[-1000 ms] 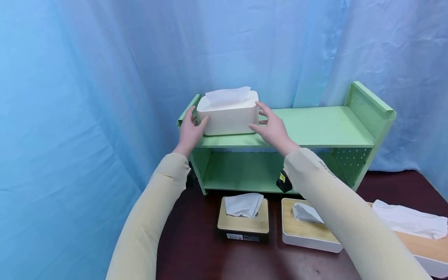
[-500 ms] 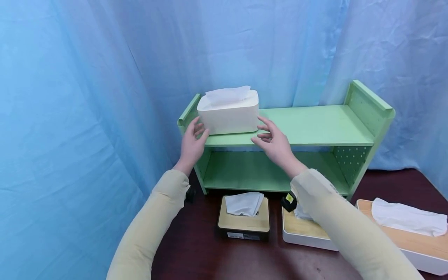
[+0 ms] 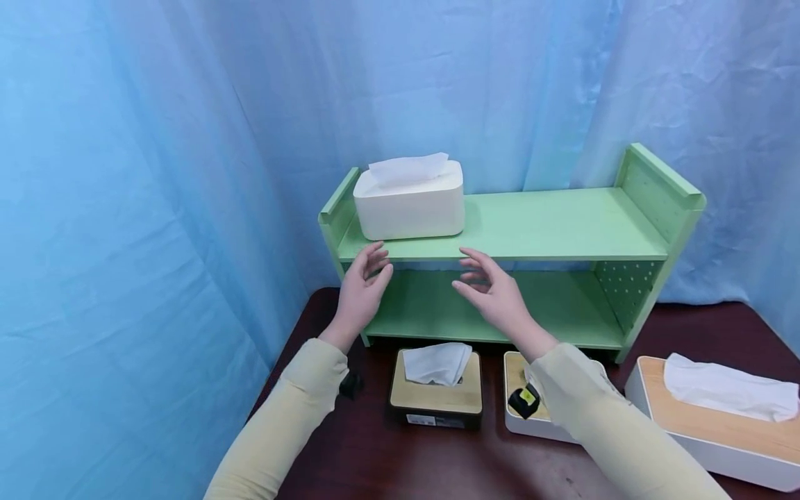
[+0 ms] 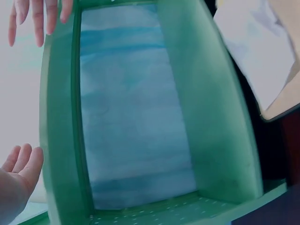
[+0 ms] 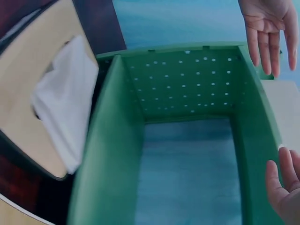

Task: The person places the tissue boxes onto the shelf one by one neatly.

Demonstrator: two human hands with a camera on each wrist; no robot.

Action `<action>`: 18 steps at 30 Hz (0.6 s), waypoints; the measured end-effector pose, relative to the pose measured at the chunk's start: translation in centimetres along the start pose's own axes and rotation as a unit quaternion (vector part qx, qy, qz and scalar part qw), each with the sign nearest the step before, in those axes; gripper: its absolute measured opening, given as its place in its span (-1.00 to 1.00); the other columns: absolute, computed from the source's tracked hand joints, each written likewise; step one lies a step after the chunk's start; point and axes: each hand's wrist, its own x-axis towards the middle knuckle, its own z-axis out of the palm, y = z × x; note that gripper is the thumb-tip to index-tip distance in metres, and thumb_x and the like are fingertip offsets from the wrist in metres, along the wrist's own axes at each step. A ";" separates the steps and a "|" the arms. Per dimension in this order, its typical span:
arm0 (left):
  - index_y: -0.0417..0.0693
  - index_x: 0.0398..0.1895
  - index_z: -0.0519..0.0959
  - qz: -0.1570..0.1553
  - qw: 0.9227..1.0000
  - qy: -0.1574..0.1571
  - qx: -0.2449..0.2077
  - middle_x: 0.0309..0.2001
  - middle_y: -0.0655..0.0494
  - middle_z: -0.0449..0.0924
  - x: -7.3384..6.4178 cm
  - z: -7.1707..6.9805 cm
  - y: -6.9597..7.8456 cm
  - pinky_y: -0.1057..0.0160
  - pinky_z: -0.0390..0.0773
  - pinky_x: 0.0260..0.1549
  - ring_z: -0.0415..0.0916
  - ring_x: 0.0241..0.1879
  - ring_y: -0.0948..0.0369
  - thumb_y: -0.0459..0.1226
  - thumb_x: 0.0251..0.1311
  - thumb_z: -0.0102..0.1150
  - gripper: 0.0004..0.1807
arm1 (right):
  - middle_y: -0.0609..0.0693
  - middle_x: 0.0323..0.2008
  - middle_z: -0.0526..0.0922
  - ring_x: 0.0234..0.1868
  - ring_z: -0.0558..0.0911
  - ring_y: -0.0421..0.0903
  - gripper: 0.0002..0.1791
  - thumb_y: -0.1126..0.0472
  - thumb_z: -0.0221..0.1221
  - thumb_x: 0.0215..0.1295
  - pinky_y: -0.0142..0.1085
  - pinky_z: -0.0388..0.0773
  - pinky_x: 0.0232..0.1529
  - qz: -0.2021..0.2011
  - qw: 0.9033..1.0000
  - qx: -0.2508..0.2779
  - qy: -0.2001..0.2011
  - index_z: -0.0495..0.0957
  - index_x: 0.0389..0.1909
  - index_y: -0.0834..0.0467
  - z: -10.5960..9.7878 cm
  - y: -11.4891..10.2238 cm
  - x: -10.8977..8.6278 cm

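On the left end of the green shelf's point(image 3: 562, 222) top board sits a white tissue box point(image 3: 409, 212), a tissue sticking up from its lid. My left hand point(image 3: 362, 288) hovers in front of the shelf, below the box's left side, with loosely bent fingers and nothing in them. Across from it my right hand point(image 3: 494, 292) is held likewise, palm inward, apart from the box. Both hands also show in the left wrist view, the left hand point(image 4: 21, 180) low and the right hand point(image 4: 42, 18) at the top.
Before the shelf, a black tissue box with a wooden lid point(image 3: 437, 399) stands on the dark table point(image 3: 350, 451). Right of it is a white box with a wooden lid point(image 3: 515, 368), partly behind my right arm. A larger wooden-topped tissue box point(image 3: 737, 430) lies far right.
Both hands have come away from the sides of the white tissue box and drawn back and down towards me. The box stays on the top board.
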 end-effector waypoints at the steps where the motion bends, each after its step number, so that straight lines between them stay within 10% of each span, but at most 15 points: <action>1: -0.10 0.35 0.26 0.000 1.000 -0.002 -0.002 0.23 -0.09 0.38 -0.3 0.2 -0.2 0.06 0.39 0.18 0.36 0.24 0.06 -0.29 0.38 -0.02 -0.51 | 0.16 0.23 0.42 0.15 0.49 0.10 -0.37 0.18 0.16 0.32 -0.02 0.43 0.16 0.002 1.000 0.001 0.000 0.21 0.39 0.01 0.0 0.4 -0.4; 18: -0.15 0.29 0.32 -0.013 1.000 -0.014 -0.002 0.17 -0.11 0.43 -3.7 2.3 -4.6 0.04 0.44 0.12 0.40 0.19 0.03 -0.30 0.36 0.02 -0.55 | 0.19 0.21 0.42 0.15 0.50 0.12 -0.41 0.16 0.13 0.35 -0.01 0.43 0.15 0.062 0.998 0.014 -0.002 0.23 0.37 0.09 1.5 5.8 -5.2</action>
